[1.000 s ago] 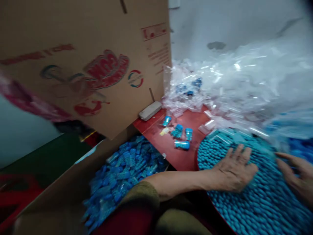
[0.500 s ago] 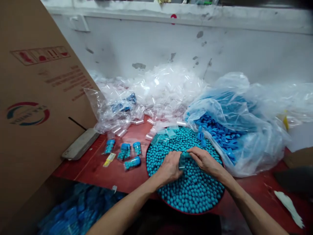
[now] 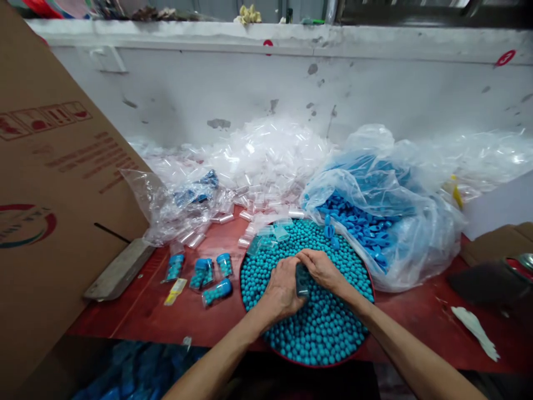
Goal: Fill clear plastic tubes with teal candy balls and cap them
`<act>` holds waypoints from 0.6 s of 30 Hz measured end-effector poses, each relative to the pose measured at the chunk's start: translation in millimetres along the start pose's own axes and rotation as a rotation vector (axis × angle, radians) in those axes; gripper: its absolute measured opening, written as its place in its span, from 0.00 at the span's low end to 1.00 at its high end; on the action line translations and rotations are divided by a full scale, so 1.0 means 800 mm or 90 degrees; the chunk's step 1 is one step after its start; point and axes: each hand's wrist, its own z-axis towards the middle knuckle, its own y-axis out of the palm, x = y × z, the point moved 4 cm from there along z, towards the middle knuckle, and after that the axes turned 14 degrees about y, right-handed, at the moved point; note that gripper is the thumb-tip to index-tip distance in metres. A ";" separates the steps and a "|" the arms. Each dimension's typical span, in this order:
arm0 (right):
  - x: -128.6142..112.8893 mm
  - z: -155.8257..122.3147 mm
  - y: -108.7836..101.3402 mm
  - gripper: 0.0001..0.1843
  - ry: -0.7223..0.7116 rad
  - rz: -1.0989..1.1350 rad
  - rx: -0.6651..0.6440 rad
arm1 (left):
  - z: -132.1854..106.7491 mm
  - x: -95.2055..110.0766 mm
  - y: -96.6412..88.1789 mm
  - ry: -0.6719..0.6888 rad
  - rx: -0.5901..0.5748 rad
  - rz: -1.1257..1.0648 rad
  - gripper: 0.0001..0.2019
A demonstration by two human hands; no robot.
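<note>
A round red tray (image 3: 363, 343) heaped with small turquoise balls (image 3: 320, 328) sits on the red table (image 3: 416, 322). Both hands meet over the middle of the tray. My left hand (image 3: 283, 290) and my right hand (image 3: 318, 268) are closed together on a small clear vial (image 3: 302, 280) that stands among the balls. Several filled vials with blue caps (image 3: 208, 273) lie on the table to the left of the tray.
A pile of empty clear vials (image 3: 266, 161) lies against the white wall. A plastic bag of blue caps (image 3: 366, 222) sits right of the tray. A large cardboard box (image 3: 50, 211) stands at left, with filled vials (image 3: 137, 366) below it. A white scrap (image 3: 474, 330) lies at right.
One second ago the view was turned left at the box with both hands spread flat on the balls. The hands have since come together on a vial, and the view has steadied.
</note>
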 end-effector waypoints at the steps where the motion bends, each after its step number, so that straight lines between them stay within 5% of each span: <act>1: 0.001 -0.002 0.000 0.18 -0.007 -0.012 -0.003 | 0.001 0.000 -0.002 -0.017 -0.009 -0.010 0.32; 5: 0.000 0.000 -0.006 0.14 -0.012 -0.166 0.018 | 0.004 0.005 -0.009 -0.097 -0.064 -0.017 0.40; 10: -0.037 0.035 -0.012 0.16 -0.088 -0.337 0.142 | 0.009 0.013 -0.009 -0.091 -0.105 -0.005 0.33; 14: -0.054 0.076 0.007 0.13 -0.189 -0.361 0.090 | 0.006 0.011 -0.004 -0.089 -0.125 0.028 0.33; 18: -0.034 0.082 0.003 0.14 -0.175 -0.323 0.102 | -0.001 0.007 -0.002 -0.056 -0.089 0.023 0.36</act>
